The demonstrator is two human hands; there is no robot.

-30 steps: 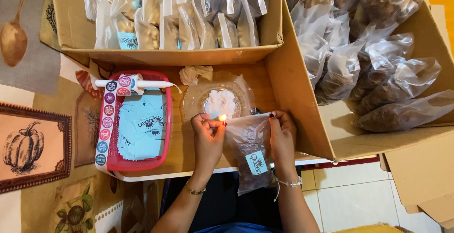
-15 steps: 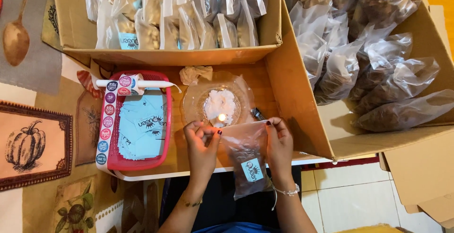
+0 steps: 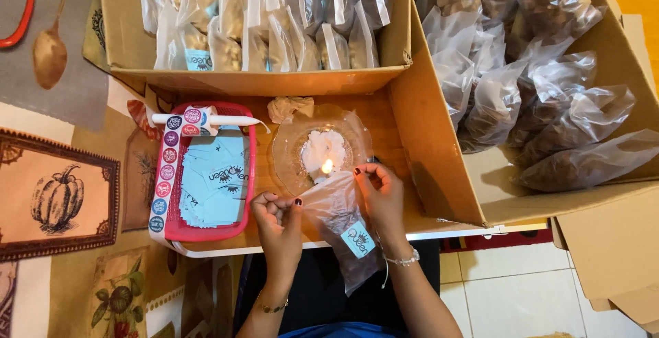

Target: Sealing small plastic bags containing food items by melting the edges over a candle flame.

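Right fingers: pinched on the upper right edge of a small clear plastic bag with a pale blue label (image 3: 341, 223) — the right hand (image 3: 382, 197) is held just beside the flame.
Left fingers: curled and closed on the bag's upper left corner — the left hand (image 3: 278, 220) is kept lower and further from the flame.
Bag: stretched between both hands, its top edge brought close to the small candle flame (image 3: 327, 166); its lower part hangs over the table edge.
Flame: carried on a white lump of melted wax (image 3: 322, 147) inside a clear glass dish (image 3: 288, 147).
Left of the dish: a red plastic basket (image 3: 243, 194) filled with pale blue paper labels (image 3: 213, 183), with a strip of round stickers (image 3: 165, 173) along its side and a white pen-like tube (image 3: 206, 119) laid across its top.
Behind: a cardboard box of small packed bags (image 3: 261, 80).
Right: a larger cardboard box of bigger bags with brown contents (image 3: 432, 132).
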